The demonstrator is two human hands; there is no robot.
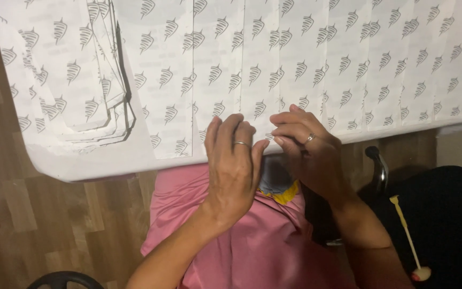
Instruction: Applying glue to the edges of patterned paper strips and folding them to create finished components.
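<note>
I have one view only, from the camera on the person's head. It looks steeply down and slightly forward, close over the near edge of the white table [97,166], so the lap, the wooden floor [38,225] and both forearms fill the lower half.

White patterned label sheets [295,64] cover table.

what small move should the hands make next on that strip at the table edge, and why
Probably peel or fold the strip's near end a little further with the fingertips. Both the left hand and the right hand pinch the near edge of a printed paper strip at the table rim; whether a corner has lifted is hidden by the fingers.
</note>
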